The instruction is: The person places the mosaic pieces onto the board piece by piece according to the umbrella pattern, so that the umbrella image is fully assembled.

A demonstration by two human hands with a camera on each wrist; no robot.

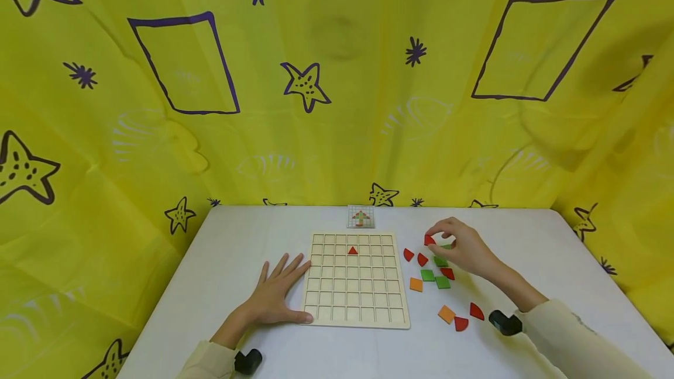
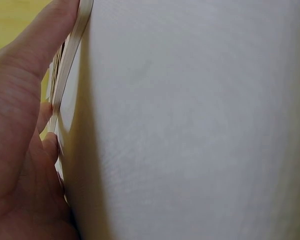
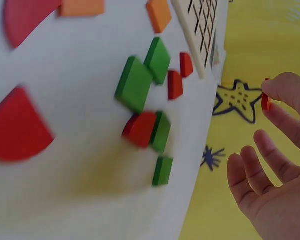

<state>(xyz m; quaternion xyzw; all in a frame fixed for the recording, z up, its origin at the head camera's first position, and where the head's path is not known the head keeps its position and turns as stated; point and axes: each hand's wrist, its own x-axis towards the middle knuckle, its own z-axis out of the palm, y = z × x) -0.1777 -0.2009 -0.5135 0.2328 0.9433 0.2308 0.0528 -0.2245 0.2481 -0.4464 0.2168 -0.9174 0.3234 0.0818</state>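
While the left hand [image 1: 279, 297] lies with its fingers spread and straight, thumb on the near left corner of the grid board [image 1: 353, 286], the right hand [image 1: 466, 247] pinches a red quarter-round piece [image 1: 429, 240] to the board's right, lifted off the table [image 1: 237, 241]. One red triangle [image 1: 353, 251] sits in the board's second row from the far edge; green pieces [image 1: 443, 282] and orange squares [image 1: 416, 285] lie right of the board, a pattern card [image 1: 361, 216] just beyond it.
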